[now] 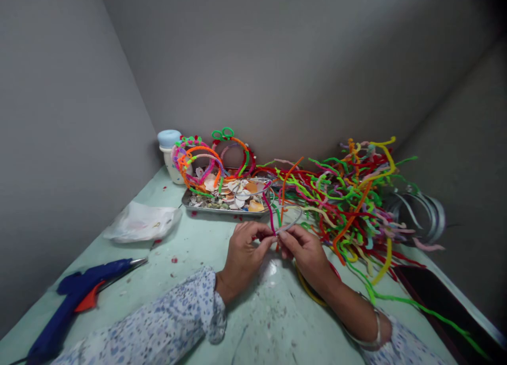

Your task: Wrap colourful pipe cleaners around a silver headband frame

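Note:
In front of me my left hand (pixel 250 251) pinches a magenta pipe cleaner (pixel 270 213) near its lower end. My right hand (pixel 304 251) meets it, thumb and finger closed on a thin silvery headband (pixel 296 216) that curves up above the fingers. An orange pipe cleaner (pixel 283 193) and a short green one (pixel 278 216) rise between the two hands. Just where the strands join the band is hidden by my fingertips. Beneath my right forearm lies a yellow band (pixel 307 288), partly covered.
Behind my hands, a metal tray (pixel 222 211) holds shells and finished pipe-cleaner headbands (pixel 201 152). A tangle of pipe cleaners (pixel 352 196) and plain headbands (pixel 430 217) fill the right. Leftward are a glue gun (pixel 85 286), plastic bag (pixel 142 222) and white bottle (pixel 171 161). A phone-like dark slab (pixel 439 301) lies right.

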Demonstrator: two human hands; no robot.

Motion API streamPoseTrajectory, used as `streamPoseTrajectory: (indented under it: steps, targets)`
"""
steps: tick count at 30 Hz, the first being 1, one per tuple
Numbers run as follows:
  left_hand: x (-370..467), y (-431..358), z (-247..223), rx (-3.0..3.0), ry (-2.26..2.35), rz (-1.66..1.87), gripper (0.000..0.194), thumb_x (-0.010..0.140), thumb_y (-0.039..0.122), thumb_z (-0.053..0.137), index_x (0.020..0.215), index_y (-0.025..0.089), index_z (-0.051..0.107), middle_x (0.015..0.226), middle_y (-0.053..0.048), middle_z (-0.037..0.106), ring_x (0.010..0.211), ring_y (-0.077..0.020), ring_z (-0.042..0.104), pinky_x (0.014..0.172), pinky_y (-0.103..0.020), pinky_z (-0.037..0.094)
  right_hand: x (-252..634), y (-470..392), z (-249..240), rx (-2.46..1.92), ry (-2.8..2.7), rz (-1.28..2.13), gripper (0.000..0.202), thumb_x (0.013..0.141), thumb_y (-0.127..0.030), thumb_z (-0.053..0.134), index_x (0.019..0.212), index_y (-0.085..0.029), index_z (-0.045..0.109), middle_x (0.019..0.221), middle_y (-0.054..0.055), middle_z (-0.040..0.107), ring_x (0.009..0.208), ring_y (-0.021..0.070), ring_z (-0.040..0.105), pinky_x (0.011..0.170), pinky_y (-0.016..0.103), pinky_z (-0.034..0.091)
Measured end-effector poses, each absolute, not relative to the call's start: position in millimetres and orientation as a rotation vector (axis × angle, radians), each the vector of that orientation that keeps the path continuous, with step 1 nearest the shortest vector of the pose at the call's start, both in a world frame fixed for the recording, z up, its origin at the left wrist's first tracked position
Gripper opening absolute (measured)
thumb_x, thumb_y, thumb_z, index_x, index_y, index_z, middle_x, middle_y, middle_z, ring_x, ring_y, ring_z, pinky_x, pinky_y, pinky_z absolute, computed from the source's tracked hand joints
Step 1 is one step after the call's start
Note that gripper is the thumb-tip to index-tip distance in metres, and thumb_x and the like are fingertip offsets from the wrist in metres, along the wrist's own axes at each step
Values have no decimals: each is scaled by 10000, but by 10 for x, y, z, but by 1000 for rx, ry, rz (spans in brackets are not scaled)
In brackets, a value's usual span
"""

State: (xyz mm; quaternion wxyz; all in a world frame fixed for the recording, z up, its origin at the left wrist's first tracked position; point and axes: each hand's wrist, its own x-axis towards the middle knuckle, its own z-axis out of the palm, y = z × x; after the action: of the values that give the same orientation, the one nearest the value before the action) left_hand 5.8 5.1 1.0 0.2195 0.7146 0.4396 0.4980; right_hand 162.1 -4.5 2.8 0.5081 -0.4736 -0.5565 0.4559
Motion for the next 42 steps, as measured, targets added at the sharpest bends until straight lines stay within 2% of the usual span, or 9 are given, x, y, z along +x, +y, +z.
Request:
streamPoseTrajectory:
  steps: [6,11,16,19,23,28,42]
  targets:
    - [69,61,2,1896,1258,1378,66,820,228,689,790,185,649,766,-10,684,749,-167,606,733,-310,455,1603,-46,59,-1121,-1328,1136,231,831,-400,620,730,-192,608,583,-25,556,537,136,497,540,262,403]
    - [63,60,16,1920,1220,1358,54,825,204,681,785,183,653,758,-6,681,746,-160,602,725,-300,447,1622,-39,31,-1093,-1293,1144,244,850,-430,614,794,-193,613,599,-33,561,530,125,496,531,251,392]
    - [54,39,24,2006,1173,1350,67,821,155,678,768,192,661,762,2,685,769,-161,602,769,-316,424,1653,-12,-8,-1124,-1278,1129,287,858,-443,623,720,-191,602,550,-39,535,511,115,477,527,242,383]
    - [56,32,23,1991,1202,1328,46,820,191,688,794,188,650,790,-10,680,788,-169,603,777,-320,432,1653,-9,-6,-1130,-1266,1116,287,838,-450,646,717,-193,612,553,-36,540,513,120,482,521,244,383]
    - [62,41,31,1883,1286,1295,143,799,263,714,886,176,640,861,-35,665,826,-181,604,761,-312,463,1632,-27,25,-1145,-1274,1092,285,823,-461,655,724,-194,632,544,-31,541,510,129,481,511,249,382]
    - [62,44,53,1907,1171,1290,120,855,258,650,772,173,661,787,-29,653,791,-167,595,758,-307,457,1620,-49,54,-1120,-1276,1117,298,803,-478,668,740,-188,637,571,-25,559,513,126,482,510,252,391]
    - [74,55,39,1730,1125,1264,123,857,235,624,771,169,683,765,-19,628,756,-154,589,717,-276,459,1614,-17,12,-1158,-1289,1159,332,817,-504,657,758,-178,638,589,-21,569,518,122,497,514,255,393]
